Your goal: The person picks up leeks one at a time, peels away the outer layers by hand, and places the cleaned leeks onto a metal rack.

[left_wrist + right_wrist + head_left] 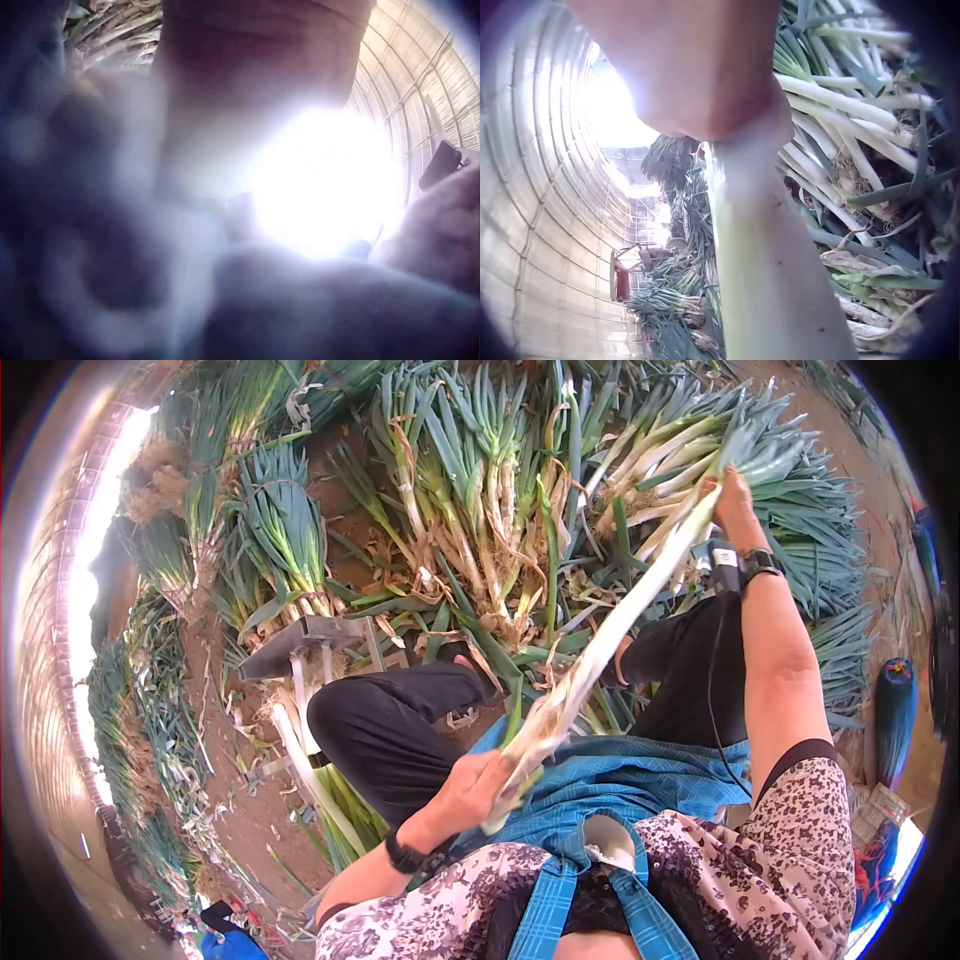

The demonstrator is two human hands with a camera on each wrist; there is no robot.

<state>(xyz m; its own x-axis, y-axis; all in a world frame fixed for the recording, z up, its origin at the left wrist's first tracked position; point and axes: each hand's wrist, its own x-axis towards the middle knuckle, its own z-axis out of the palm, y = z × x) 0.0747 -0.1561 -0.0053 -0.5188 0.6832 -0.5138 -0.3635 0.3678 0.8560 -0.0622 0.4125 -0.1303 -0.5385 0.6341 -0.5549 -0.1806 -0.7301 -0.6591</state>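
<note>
A long leek point(625, 620) slants across the lap in the head view, white along its shaft and green at the far end. Up by its green leaves, my right hand point(735, 510) grips it. The pale shaft point(776, 262) runs down from that hand in the right wrist view. At the near end, where loose, blurred outer layers hang, my left hand point(472, 788) holds the leek, its fingers partly hidden behind it. The left wrist view is mostly blurred and washed out by glare.
Loose leeks point(480, 510) lie piled ahead, with more under the right arm. Tied bundles point(280, 525) stand at the left, near a metal stand point(300, 647) beside the knee. White-stemmed leeks point(318, 780) lie below it. A blue apron point(640, 760) covers the lap.
</note>
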